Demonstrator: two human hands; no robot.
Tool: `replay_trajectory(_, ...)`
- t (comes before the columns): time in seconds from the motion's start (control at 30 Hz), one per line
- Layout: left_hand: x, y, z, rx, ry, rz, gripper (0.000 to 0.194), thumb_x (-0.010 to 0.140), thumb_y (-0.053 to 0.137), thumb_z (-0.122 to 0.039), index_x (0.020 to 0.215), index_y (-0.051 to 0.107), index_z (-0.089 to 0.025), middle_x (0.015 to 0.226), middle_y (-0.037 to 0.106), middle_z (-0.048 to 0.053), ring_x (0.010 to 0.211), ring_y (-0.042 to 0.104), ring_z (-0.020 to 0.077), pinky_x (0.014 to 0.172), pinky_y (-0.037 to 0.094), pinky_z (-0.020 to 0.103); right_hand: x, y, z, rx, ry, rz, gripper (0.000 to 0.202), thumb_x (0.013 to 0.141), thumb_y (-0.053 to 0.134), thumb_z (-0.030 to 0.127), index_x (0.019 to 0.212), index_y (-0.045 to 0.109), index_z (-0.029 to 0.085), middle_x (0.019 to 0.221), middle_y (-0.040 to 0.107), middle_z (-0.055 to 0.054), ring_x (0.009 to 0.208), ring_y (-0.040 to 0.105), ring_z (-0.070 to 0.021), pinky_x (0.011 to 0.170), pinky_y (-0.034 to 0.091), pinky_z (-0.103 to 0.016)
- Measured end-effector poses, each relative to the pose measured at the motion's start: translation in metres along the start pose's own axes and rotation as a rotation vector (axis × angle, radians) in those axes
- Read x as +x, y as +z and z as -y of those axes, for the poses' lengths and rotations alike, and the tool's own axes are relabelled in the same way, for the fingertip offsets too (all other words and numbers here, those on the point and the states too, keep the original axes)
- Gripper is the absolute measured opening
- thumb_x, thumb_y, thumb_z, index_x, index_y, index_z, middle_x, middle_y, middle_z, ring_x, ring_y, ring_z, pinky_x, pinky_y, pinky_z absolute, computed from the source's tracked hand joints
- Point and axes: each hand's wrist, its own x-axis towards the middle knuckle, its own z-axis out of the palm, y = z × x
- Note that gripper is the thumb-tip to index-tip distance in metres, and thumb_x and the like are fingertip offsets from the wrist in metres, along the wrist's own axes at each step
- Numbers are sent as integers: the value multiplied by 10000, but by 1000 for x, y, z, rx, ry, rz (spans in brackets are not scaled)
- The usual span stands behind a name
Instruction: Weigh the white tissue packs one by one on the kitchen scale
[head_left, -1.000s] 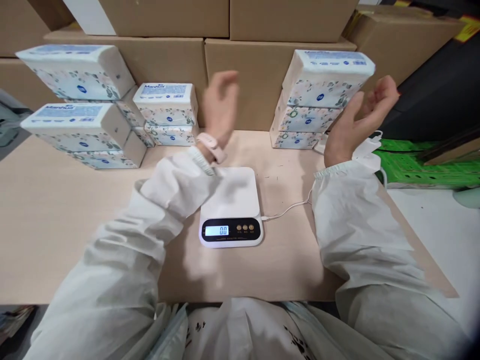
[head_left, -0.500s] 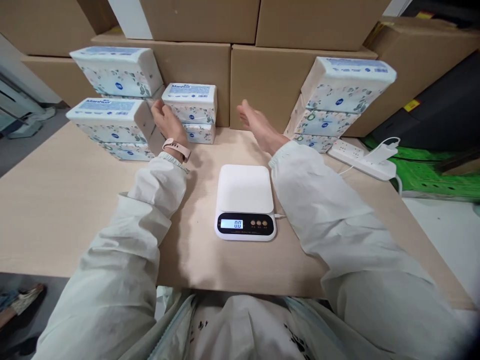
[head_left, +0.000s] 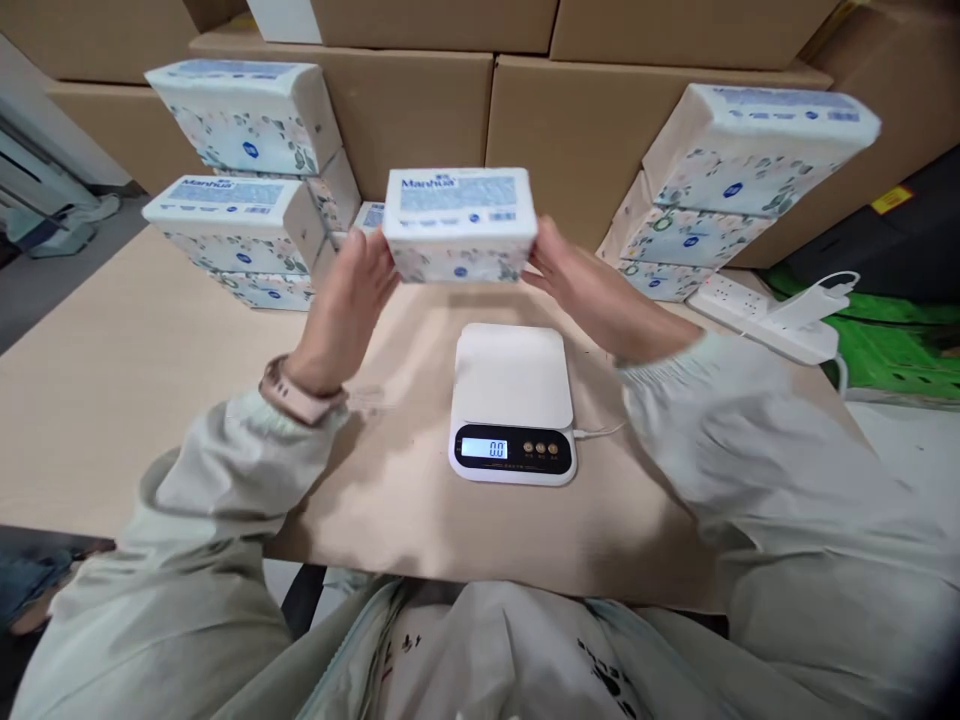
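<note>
A white tissue pack (head_left: 460,225) with blue print hangs in the air beyond the scale, held between both hands. My left hand (head_left: 352,300) presses on its left end, and my right hand (head_left: 589,290) grips its right end. Below and nearer to me, the white scale (head_left: 514,385) lies on the table with nothing on its plate; its display (head_left: 484,448) reads 0.0. Partly hidden behind the held pack and my left hand is another tissue pack (head_left: 370,215).
Stacked tissue packs stand at the left (head_left: 240,235) and at the right (head_left: 705,190). Cardboard boxes (head_left: 420,110) wall off the back of the table (head_left: 187,400). A white power strip (head_left: 765,318) lies at the right, and a cable leaves the scale's right side.
Both hands, empty and apart before, now hold the top pack from the small middle stack. It has been lifted and brought toward me and to the right. The view has shifted slightly.
</note>
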Motion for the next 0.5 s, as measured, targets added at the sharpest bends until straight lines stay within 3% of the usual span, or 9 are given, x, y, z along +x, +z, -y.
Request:
replay_trajectory(0.1, -52, 31, -8, -79, -70, 49, 615, 983, 675, -746, 1391, 739, -291, 1658, 564, 32, 1703, 302, 356, 1441, 250, 544, -77, -2, 12, 6, 73, -51, 583, 1049, 549, 717, 1529, 623, 395, 1663, 593, 54, 1638, 468, -250, 1413, 358, -522)
replay_trajectory(0.2, -80, 47, 2, -87, -108, 32, 582, 975, 732, -683, 1397, 754, -283, 1618, 611, 63, 1683, 348, 369, 1412, 310, 578, -123, 3, 4, 5, 113, -112, 641, 1009, 583, 749, 1549, 612, 407, 1630, 629, 16, 1595, 529, -285, 1373, 414, -572)
replay_trajectory(0.4, -94, 52, 27, -36, -136, 21, 574, 1031, 687, -623, 1492, 715, -284, 1673, 561, 64, 1657, 410, 338, 1397, 349, 529, -152, 11, -33, -93, 83, -188, 559, 1065, 538, 678, 1564, 607, 434, 1696, 558, 43, 1595, 538, -277, 1344, 452, -591)
replay_trajectory(0.5, -95, 49, 42, 46, -85, -119, 598, 1051, 641, -645, 1526, 682, -284, 1691, 540, 74, 1632, 449, 329, 1376, 364, 540, -161, 11, -49, -120, 29, -400, 491, 1062, 600, 617, 1505, 672, 417, 1644, 619, 22, 1549, 590, -281, 1330, 481, -578)
